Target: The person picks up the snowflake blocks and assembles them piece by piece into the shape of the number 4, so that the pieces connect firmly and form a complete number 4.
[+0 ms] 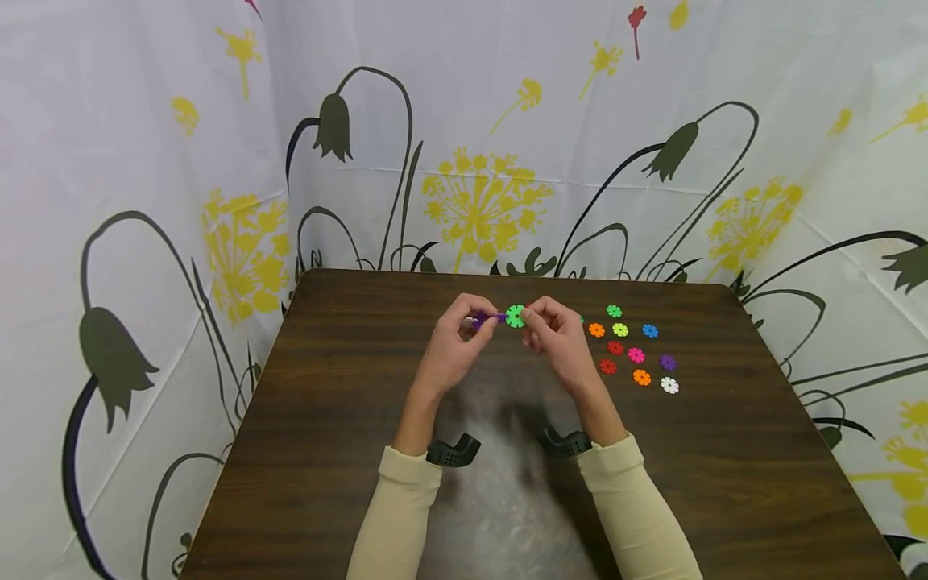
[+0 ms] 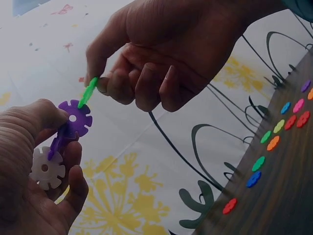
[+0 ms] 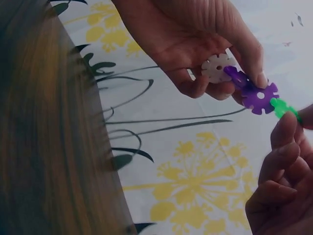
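Above the far part of the table, my left hand (image 1: 451, 348) pinches a purple notched disc (image 2: 83, 123) between thumb and fingers. Joined to it are a second purple disc (image 3: 234, 74), turned at an angle, and a white notched disc (image 3: 215, 68) lying against the fingers. My right hand (image 1: 564, 348) pinches a green notched disc (image 1: 514, 316) by its edge. In the left wrist view the green disc stands edge-on at the rim of the outer purple disc. The two touch there, but how deep their slots mesh cannot be told.
Loose notched discs in several colours, among them a white disc (image 1: 670, 385), a blue disc (image 1: 650, 330) and an orange disc (image 1: 641, 377), lie on the dark wooden table (image 1: 326, 451) right of my right hand. Behind the table hangs a flower-patterned curtain (image 1: 478, 97).
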### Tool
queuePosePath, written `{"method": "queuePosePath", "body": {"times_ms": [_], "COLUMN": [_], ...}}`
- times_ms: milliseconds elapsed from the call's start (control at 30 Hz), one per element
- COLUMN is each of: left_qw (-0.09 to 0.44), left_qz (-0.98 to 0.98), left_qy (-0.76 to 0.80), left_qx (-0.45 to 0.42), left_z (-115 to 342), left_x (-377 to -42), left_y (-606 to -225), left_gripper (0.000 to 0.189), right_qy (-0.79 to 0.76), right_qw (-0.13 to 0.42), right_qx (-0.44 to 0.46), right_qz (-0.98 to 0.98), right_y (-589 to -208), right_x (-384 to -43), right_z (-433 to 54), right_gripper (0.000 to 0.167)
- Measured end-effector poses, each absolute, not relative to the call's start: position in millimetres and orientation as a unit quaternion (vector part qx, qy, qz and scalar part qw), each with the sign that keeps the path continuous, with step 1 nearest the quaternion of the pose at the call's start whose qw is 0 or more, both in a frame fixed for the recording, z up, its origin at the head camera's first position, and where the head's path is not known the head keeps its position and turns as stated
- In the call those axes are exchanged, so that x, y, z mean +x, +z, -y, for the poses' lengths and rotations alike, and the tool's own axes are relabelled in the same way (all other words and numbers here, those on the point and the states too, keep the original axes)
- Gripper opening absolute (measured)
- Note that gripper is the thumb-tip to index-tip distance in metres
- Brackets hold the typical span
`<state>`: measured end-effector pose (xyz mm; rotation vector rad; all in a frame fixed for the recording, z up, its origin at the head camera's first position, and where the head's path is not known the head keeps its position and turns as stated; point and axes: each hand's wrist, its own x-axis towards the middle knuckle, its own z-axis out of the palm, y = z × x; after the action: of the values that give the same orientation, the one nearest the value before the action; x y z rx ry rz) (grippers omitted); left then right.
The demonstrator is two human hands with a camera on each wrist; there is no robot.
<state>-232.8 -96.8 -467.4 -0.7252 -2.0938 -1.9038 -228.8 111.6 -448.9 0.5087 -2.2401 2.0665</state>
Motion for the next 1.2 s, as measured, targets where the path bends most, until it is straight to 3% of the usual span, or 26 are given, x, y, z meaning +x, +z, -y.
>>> {"method": "queuePosePath", "body": {"times_ms": [200, 367, 600, 900, 1200], "left_qw": [0.098, 0.080, 0.072, 0.042, 0.021], "left_qz": [0.718, 0.720, 0.722, 0.752, 0.782], "left_qy": [-0.640, -0.640, -0.641, -0.606, -0.564], "left_qx": [-0.255, -0.257, -0.251, -0.256, -0.265], "left_z": [95.5, 94.2, 93.4, 95.5, 97.8], "left_x": [-231.6, -230.2, -229.8, -228.4, -227.0], "left_y": [-466.8, -464.2, -463.3, -462.2, -460.8], "left_gripper": [0.011, 0.011, 0.012, 0.028, 0.029], "right_qy": [0.641, 0.634, 0.625, 0.637, 0.636], "right_qw": [-0.034, -0.047, -0.061, -0.059, -0.063], "right_qx": [0.185, 0.192, 0.197, 0.178, 0.188], "right_qz": [0.744, 0.748, 0.753, 0.748, 0.746], "right_y": [-446.0, -445.7, -444.1, -445.4, -448.3], "right_x": [-229.3, -229.6, -230.6, -231.4, -231.5], "right_z": [-110.7, -108.7, -109.4, -109.5, -107.7], "right_gripper": [0.048, 0.055, 0.055, 0.052, 0.057]}}
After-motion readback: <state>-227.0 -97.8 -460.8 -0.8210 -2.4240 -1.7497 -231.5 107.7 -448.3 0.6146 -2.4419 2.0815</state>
